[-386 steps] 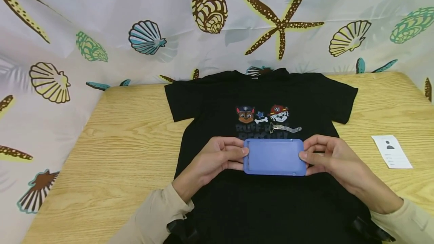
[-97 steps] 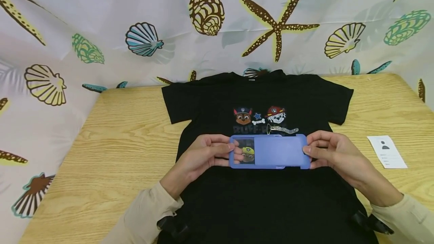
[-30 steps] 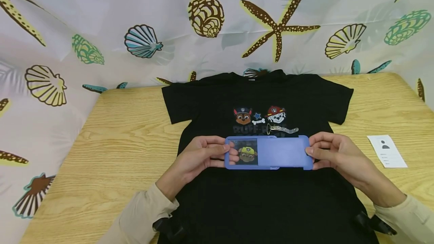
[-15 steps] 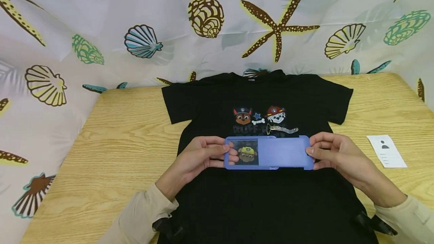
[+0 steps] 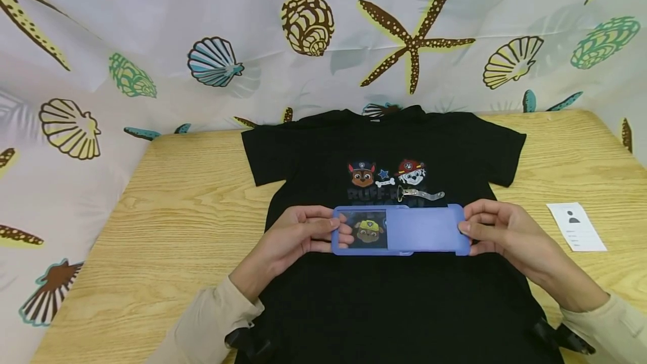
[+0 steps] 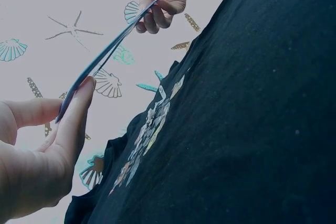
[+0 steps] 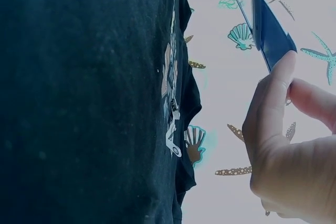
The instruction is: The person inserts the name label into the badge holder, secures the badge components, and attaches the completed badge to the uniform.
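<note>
Above the black T-shirt, a periwinkle-blue sliding badge holder is held level, its two parts slid partly apart but still overlapping. My left hand pinches the left end, a frame with a see-through window, through which my fingertips and a cartoon dog print show. The solid right part has its outer end between the thumb and fingers of my right hand. Both wrist views show the holder nearly edge-on, raised off the shirt. A clear strap with a metal clip lies on the shirt just beyond it.
The black T-shirt is spread over a wooden table. To the right, a white paper card with a person icon lies on the wood. A seashell-print cloth hangs behind the table.
The holder was together in the oldest frame; its frame has since slid left from the solid part, exposing the window. Over the last second the hands have drawn slightly farther apart.
</note>
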Tool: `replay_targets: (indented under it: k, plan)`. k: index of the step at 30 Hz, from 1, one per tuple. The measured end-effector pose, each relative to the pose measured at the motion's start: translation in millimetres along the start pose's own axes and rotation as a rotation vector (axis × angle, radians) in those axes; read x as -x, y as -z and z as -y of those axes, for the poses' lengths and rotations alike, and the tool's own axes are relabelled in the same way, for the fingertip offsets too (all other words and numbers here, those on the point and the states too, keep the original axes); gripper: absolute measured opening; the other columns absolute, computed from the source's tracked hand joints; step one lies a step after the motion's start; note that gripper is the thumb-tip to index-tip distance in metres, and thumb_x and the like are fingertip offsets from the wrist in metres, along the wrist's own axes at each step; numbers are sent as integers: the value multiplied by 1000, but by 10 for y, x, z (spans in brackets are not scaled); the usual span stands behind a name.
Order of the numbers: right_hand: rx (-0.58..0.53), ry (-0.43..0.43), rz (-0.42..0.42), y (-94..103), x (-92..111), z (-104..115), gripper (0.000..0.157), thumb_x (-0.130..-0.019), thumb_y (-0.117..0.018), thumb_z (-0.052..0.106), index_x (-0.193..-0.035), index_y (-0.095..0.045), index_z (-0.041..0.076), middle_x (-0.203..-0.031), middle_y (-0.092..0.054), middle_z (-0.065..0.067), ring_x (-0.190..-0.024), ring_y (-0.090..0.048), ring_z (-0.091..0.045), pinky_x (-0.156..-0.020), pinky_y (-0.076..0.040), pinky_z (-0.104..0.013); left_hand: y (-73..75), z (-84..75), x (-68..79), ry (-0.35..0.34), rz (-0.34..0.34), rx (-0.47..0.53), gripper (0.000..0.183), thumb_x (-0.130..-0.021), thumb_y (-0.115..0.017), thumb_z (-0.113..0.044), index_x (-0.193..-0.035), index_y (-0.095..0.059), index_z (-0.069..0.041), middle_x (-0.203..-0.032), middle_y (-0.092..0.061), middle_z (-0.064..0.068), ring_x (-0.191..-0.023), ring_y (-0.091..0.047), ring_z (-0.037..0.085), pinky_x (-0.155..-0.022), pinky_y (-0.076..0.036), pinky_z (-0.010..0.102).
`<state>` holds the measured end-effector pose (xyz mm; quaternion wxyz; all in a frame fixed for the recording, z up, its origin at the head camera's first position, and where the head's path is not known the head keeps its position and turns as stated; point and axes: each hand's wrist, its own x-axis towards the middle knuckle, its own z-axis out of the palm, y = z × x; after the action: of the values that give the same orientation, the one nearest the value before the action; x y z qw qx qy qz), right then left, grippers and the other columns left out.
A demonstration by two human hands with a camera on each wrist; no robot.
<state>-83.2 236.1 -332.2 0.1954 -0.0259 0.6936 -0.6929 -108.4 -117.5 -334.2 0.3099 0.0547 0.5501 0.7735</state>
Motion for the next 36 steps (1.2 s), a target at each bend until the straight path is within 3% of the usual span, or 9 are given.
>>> replay_targets:
  k: [19, 36]
  plan:
    - [-52, 22, 28, 74, 31, -15, 11, -95, -58, 0, -101, -61, 9, -86, -61, -2, -72, -63, -13, -66, -59, -29, 43, -27, 43, 5, -9, 14, 26, -94, -53, 4, -116, -52, 19, -92, -73, 11, -86, -71, 23, -82, -56, 41]
    - [-34, 7, -3, 144, 34, -28, 12, -94, -60, 1, -101, -62, 10, -87, -61, -1, -71, -63, -13, -66, -59, -28, 112, -42, 84, 22, -33, 17, 23, -95, -53, 3, -115, -56, 14, -92, -73, 11, -87, -71, 23, -82, -56, 41]
